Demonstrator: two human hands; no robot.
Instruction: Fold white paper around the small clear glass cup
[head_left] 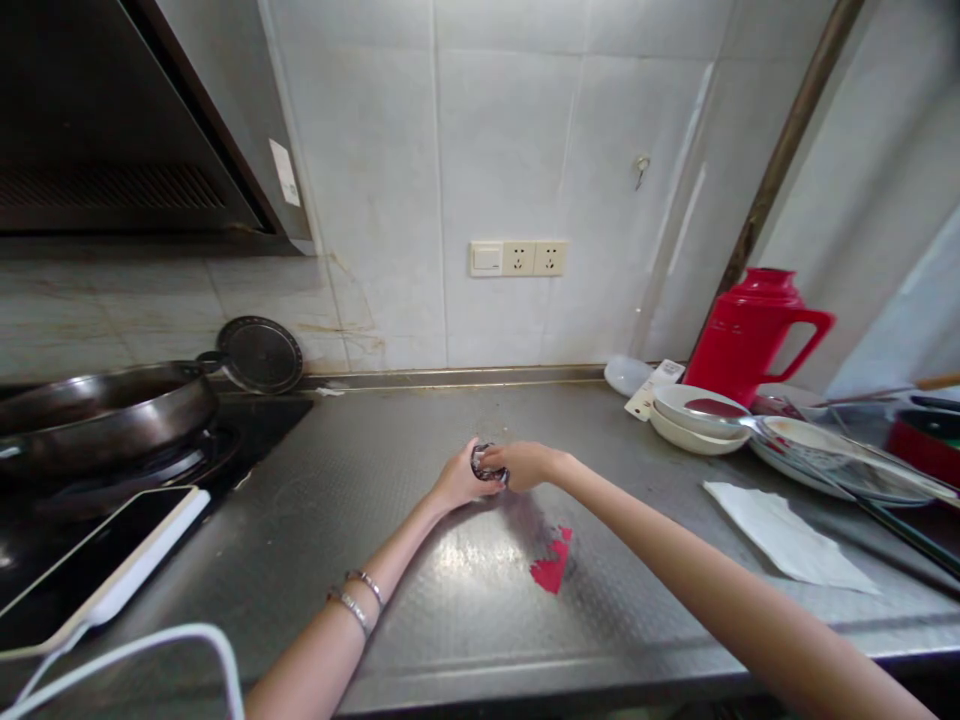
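Both of my hands meet over the middle of the steel counter [360, 590]. Between them is a small round thing with a dark, shiny rim [480, 462]; its exact kind does not show. My left hand [459, 478] wraps round its left and near side, two bracelets on that wrist. From the right, my right hand [525, 466] reaches over it with bent fingers at its top, and what these fingertips grip is hidden. Closer to me, a torn red patch [551, 568] lies on the counter.
At left, a wide metal pan [112, 415] sits on the stove beside a phone [105, 570] with a white cable [172, 635]. A red thermos [742, 335], stacked bowls [701, 425], plates and a white paper towel [787, 535] are at right. Wall sockets [534, 258] face me.
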